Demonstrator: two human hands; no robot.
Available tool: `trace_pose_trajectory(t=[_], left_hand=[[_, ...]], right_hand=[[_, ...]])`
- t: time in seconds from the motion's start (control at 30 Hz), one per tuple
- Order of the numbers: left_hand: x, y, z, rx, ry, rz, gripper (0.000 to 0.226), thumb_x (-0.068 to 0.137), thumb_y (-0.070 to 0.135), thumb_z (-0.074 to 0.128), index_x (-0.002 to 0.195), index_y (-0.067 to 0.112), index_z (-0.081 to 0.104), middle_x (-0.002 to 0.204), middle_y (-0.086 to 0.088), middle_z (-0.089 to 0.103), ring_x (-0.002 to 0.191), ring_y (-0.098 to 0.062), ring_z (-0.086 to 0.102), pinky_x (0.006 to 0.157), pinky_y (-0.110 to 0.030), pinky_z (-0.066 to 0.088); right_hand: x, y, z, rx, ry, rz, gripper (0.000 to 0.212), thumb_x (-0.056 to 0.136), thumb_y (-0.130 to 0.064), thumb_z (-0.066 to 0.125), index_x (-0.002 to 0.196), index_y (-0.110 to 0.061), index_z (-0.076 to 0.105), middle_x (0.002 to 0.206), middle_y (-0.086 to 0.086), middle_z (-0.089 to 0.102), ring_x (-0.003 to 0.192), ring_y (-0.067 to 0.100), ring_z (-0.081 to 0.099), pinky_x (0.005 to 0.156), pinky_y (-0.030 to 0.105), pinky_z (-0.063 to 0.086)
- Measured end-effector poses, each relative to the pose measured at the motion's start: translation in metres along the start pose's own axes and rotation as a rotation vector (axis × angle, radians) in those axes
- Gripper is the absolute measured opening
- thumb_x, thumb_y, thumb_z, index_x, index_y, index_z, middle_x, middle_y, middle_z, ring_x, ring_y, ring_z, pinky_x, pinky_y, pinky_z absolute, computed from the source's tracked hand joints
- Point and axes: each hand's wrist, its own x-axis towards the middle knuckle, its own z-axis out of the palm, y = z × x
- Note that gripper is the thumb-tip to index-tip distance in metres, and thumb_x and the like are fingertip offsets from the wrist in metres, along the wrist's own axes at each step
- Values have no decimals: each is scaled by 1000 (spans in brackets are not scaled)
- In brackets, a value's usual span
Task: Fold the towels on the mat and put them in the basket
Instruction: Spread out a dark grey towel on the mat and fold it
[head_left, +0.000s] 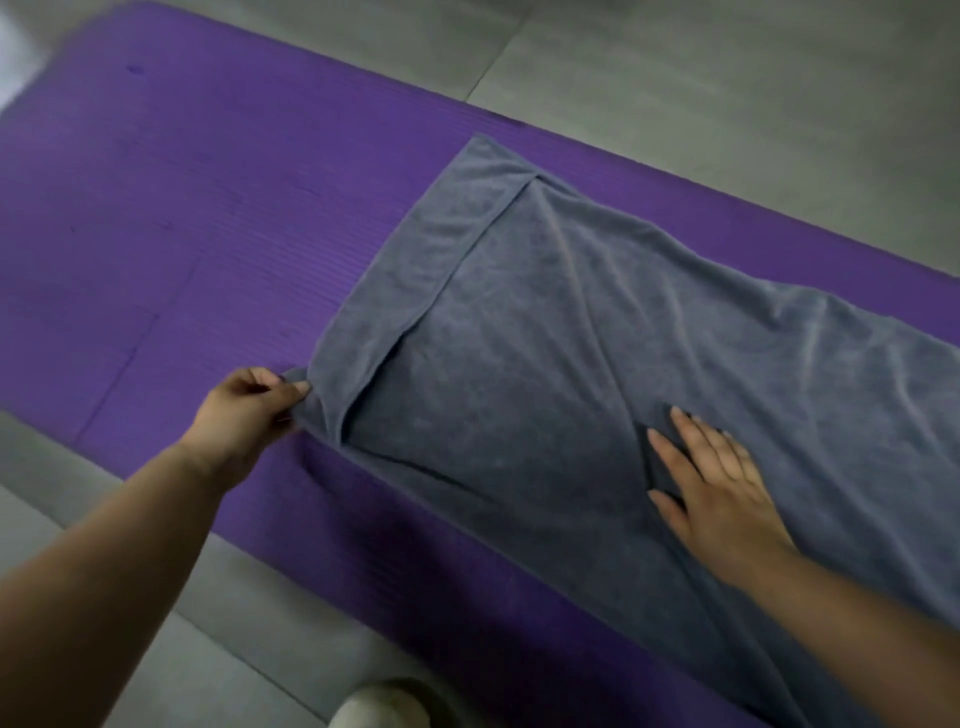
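A grey towel (571, 332) lies spread along the purple mat (171, 234), reaching from the middle out past the right edge of the view. Its left end is folded, with a lower layer showing as a strip along that edge. My left hand (249, 415) pinches the towel's near left corner between thumb and fingers. My right hand (711, 483) lies flat on the towel with straight fingers, pressing it onto the mat. No basket is in view.
Grey floor tiles (727, 78) surround the mat on the far and near sides. A pale shoe tip (379, 706) shows at the bottom edge, on the floor just in front of the mat.
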Motion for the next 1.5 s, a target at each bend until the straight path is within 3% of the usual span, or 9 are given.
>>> trace_pose_trajectory(t=[0.27,0.5,0.63,0.73,0.87,0.97,1.13,1.33,1.5], left_hand=[[-2,-34,-61,328,136,-1,29,83,-11,56,82,14,42,88,-17,51,40,7,53,46,-14,49],[40,0,-68,1009,-7,-145,63,38,28,85,83,2,50,86,-24,61,82,-34,56,78,-39,40],[93,45,-27,1078,107,306,81,54,64,63,100,-2,61,101,-30,59,90,-45,57,85,-52,46],[106,105,71,1119,-30,742,31,89,15,54,118,6,60,117,-24,56,106,-39,53,93,-44,39],[148,147,163,1230,-199,781,54,89,17,54,140,17,36,145,-12,31,132,-29,34,106,-39,31],[161,165,194,1379,-218,752,36,90,17,54,125,13,53,135,-15,47,123,-33,43,100,-40,36],[179,174,213,1246,-3,762,27,91,15,49,115,8,60,128,-17,53,118,-36,48,99,-44,40],[151,124,166,844,79,767,52,91,14,52,139,6,34,146,-18,27,135,-27,28,109,-20,18],[83,23,39,899,199,473,63,78,28,60,125,-12,45,120,-37,48,115,-47,44,100,-48,33]], right_hand=[[38,-5,6,-2,187,101,61,95,-52,9,125,-8,39,125,30,53,118,31,34,110,35,10],[66,7,26,-25,259,200,58,83,-38,36,121,3,53,127,31,51,120,34,31,103,42,17],[67,11,31,-32,229,184,54,84,-38,34,128,-6,41,132,27,49,124,33,31,110,37,11],[68,13,30,-27,202,180,52,95,-45,18,129,-9,35,133,26,48,126,32,29,112,33,6],[71,14,29,-12,156,181,60,95,-50,7,128,-10,38,132,24,50,126,32,31,112,34,8],[72,16,28,-7,141,200,60,94,-50,7,127,-11,39,131,23,51,125,31,32,112,34,8],[73,16,28,1,117,202,57,95,-48,10,128,-11,39,134,20,48,127,31,32,113,36,10],[72,17,25,-7,104,203,49,92,-42,24,128,-12,38,133,20,50,126,30,31,112,34,6],[71,15,24,-3,120,214,51,90,-43,25,129,-11,35,134,23,48,126,31,28,111,33,3]])
